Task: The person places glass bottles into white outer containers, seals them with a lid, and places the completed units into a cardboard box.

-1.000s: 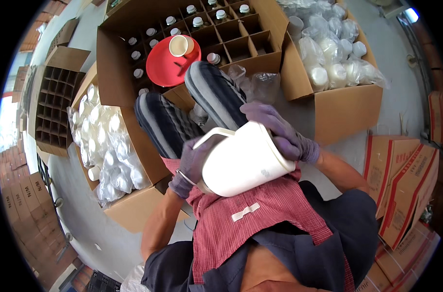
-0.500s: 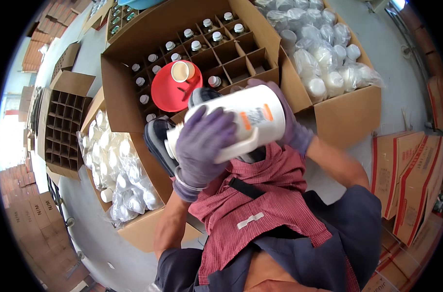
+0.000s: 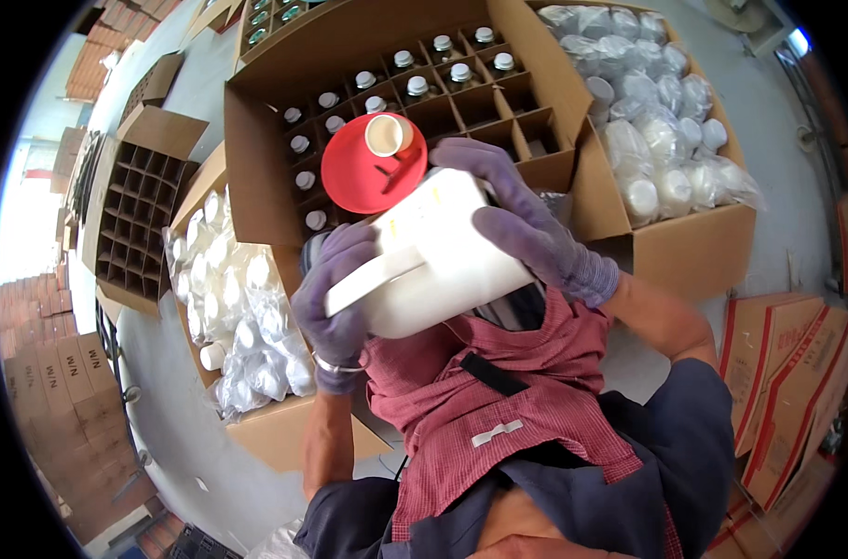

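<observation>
White plastic is filling the middle of the view: a big jug [image 3: 433,256] is being tipped toward a red funnel [image 3: 373,172] sitting over the divided box [image 3: 284,56] of small bottles. The left hand [image 3: 335,289] is gripping the jug's handle, and the right hand [image 3: 522,219] is clasping its upper end. I judge the pour is risking a spill: the heavy jug is tilting steeply, and a surge could be overrunning the funnel, which is carrying a small cup [image 3: 387,135], and wetting the cardboard. Against half a second ago, the jug is sitting lower and angling more toward the funnel. Farther off, bagged white lids [image 3: 657,121] are lying in an open carton.
</observation>
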`<act>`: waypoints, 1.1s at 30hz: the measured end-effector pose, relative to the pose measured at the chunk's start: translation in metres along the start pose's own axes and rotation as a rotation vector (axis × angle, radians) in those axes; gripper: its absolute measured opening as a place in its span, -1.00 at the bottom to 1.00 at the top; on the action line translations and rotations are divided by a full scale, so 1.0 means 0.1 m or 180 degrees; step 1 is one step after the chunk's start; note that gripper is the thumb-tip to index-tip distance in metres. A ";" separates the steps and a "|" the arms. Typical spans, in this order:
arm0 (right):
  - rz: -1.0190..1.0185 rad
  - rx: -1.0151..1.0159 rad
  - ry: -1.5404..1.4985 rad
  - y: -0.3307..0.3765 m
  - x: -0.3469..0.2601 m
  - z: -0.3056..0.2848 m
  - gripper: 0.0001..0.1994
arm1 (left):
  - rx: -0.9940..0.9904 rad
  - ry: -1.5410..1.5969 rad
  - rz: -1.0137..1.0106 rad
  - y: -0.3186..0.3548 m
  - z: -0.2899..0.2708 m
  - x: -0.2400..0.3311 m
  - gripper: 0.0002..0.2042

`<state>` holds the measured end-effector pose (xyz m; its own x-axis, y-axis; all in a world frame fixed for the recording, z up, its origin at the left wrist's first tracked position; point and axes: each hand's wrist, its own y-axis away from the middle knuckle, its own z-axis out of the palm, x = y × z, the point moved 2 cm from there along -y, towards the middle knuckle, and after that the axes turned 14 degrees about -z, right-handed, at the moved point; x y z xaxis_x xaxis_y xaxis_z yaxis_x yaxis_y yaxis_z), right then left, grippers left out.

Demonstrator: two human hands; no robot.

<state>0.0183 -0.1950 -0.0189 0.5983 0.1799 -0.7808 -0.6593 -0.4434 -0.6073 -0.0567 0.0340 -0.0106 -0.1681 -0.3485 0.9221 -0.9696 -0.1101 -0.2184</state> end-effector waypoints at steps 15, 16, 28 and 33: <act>0.2549 -0.1255 0.2842 -0.79 3.34 0.73 -0.28 | 0.1239 0.1456 -0.1104 0.02 -0.66 -0.85 -0.59; 0.2314 -0.1192 0.2961 -0.75 3.38 0.74 -0.33 | 0.1234 0.3935 -0.1332 -0.09 -0.57 -0.96 -0.57; -0.0522 0.0616 0.1992 -0.44 0.70 1.02 -0.23 | 0.1534 0.1524 -0.0611 -0.69 0.01 -0.99 -0.64; -0.1718 0.0050 0.3155 -0.34 0.65 0.77 -0.31 | 0.1165 0.4290 -0.1386 -0.64 0.12 -0.82 -0.52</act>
<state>0.0446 -0.1003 -0.0601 0.8997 -0.4347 0.0411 -0.2064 -0.5062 -0.8374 0.0212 0.0585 -0.0762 -0.1145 0.8674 0.4843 -0.9224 -0.2739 0.2724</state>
